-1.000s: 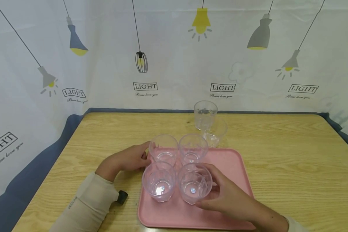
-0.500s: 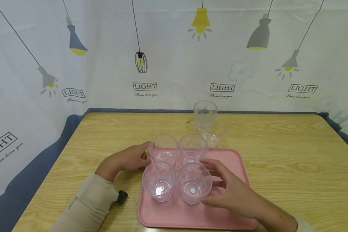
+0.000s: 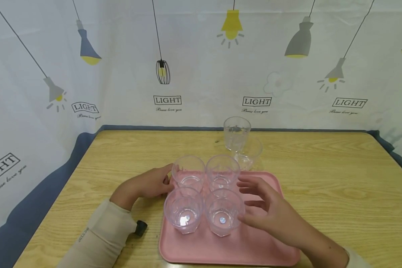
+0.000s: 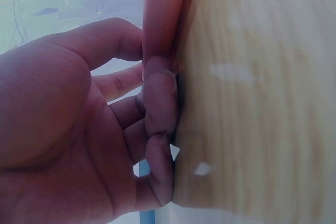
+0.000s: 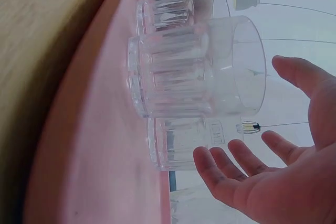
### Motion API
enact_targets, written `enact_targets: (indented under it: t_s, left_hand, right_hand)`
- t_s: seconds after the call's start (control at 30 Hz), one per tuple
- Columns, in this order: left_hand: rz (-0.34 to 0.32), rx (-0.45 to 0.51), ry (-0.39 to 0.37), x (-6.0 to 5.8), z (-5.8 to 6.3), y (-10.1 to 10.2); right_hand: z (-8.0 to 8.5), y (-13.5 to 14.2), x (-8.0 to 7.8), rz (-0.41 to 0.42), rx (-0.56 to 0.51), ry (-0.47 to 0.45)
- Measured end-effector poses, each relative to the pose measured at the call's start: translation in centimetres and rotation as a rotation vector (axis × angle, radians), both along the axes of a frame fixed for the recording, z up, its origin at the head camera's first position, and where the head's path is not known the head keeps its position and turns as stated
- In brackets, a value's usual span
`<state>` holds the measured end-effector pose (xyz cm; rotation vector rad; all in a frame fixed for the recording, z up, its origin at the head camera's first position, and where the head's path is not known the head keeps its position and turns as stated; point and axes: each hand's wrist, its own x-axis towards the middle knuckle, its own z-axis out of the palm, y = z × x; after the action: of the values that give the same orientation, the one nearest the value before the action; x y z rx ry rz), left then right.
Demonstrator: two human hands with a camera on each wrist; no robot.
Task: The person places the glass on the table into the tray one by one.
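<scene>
Between the two hands: the left hand (image 3: 150,183) and the right hand (image 3: 278,215) flank a tight square of upright cups on the pink tray (image 3: 201,249). The close spacing probably saves room, and wide rims facing up leave the flat bases to bear the weight.
Left hand's hold: fingers curled round the tray's edge at its far left, thumb over the rim; clamped on the tray, likely to keep it from sliding.
Right of the left hand: the far-left cup (image 3: 189,185) is just beside its fingertips; whether they touch is hidden.
Right hand's shape: fingers spread and gently bent, thumb well away from them, palm turned toward the cups, holding nothing. The gap is about wide enough for a cup's body.
Left of the right hand: the near-right cup (image 3: 222,230) is just beside the thumb, seemingly apart in the right wrist view; the far-right cup (image 3: 222,181) lies near the fingertips. Past them toward the left forearm is the near-left cup (image 3: 187,227).
Beyond the right hand: the nearer loose cup (image 3: 247,160) and the rearmost cup (image 3: 236,140) are on the wooden table (image 3: 341,193), past the tray's far edge.
</scene>
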<state>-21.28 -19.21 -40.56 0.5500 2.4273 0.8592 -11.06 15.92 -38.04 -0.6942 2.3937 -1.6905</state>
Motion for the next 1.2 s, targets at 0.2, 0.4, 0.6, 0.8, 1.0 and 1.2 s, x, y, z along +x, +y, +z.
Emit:
enact_targets:
  t_s: [0.2, 0.4, 0.6, 0.8, 1.0, 1.2]
  left_hand:
    - [0.006, -0.002, -0.010, 0.0, 0.0, -0.1]
    - [0.001, -0.005, -0.015, -0.1, 0.0, -0.1]
    - [0.000, -0.007, -0.012, -0.1, 0.2, -0.1]
    - [0.005, -0.010, -0.014, 0.0, 0.2, 0.0]
    - [0.002, -0.013, -0.007, -0.1, 0.3, 0.0]
    - [0.017, -0.019, -0.014, 0.1, 0.4, 0.0]
  right_hand:
    - [0.6, 0.4, -0.5, -0.049, 0.018, -0.027]
    - [1.4, 1.0, -1.2, -0.098, -0.018, 0.024]
    - [2.0, 1.2, -2.0, -0.130, -0.034, 0.062]
    - [2.3, 1.2, -2.7, -0.156, -0.028, 0.080]
    - [2.5, 1.4, -3.3, -0.175, -0.021, 0.075]
    - [2.6, 1.7, -4.1, -0.196, 0.004, 0.069]
